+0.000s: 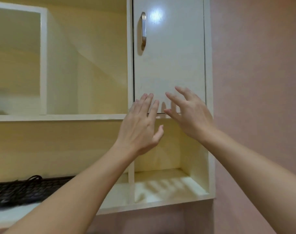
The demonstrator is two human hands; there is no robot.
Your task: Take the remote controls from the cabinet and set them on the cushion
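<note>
A white cabinet door (pixel 169 56) with a metal handle (pixel 143 31) at its left side is closed, high on the wall unit. My left hand (pixel 140 127) is raised with fingers spread, fingertips at the door's lower left corner. My right hand (pixel 189 114) is raised beside it, fingers apart, at the door's bottom edge. Both hands hold nothing. No remote control and no cushion is in view.
Below the door is an open cubby (pixel 169 183) with nothing in it. A black keyboard with a cable (pixel 26 190) lies on the lower shelf at the left. An open compartment (pixel 86 65) sits left of the door. A pink wall (pixel 258 81) is on the right.
</note>
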